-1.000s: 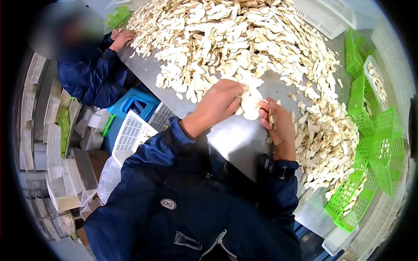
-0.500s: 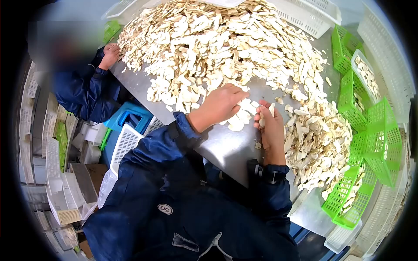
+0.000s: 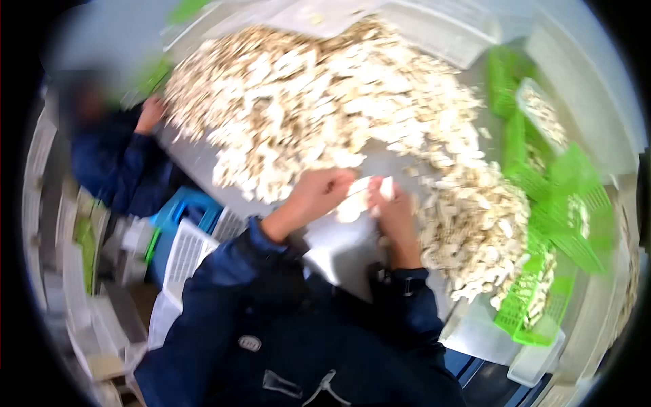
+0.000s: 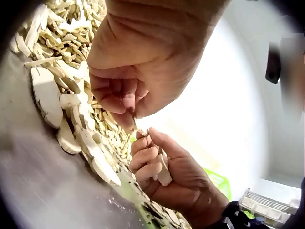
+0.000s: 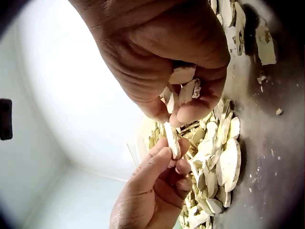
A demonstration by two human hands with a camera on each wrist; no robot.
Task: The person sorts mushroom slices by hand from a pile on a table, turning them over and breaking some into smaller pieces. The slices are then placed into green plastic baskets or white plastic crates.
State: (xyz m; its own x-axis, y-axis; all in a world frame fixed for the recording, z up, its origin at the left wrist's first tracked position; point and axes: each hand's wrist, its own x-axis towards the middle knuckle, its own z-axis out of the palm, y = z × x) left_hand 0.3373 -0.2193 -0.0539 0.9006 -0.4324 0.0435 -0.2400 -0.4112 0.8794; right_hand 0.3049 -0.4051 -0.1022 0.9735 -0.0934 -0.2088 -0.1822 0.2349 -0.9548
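Both hands meet over the near part of the metal table. My left hand [image 3: 310, 195] pinches a pale, dried-looking slice [image 5: 172, 141] between thumb and fingers, plainest in the right wrist view. The fingertips of my right hand [image 3: 399, 218] are right at that slice's upper end. Curled fingers of the right hand also hold several more slices [image 5: 183, 75] against its palm; one such slice [image 4: 164, 171] shows in the left wrist view. Below the hands, loose slices [image 4: 46, 95] lie at the edge of the large heap [image 3: 325, 88].
A second heap of slices [image 3: 475, 230] lies at right, beside green baskets [image 3: 525, 159] and white crates [image 3: 441, 34]. Another person in a dark blue jacket [image 3: 112, 163] works at the table's left side. A blue stool [image 3: 186, 207] and a white crate [image 3: 186, 254] stand below there.
The hands have come closer together, and the right hand's fingertips now meet the slice at the left hand. The head view has shifted and blurred, moving the heap lower and left in it.
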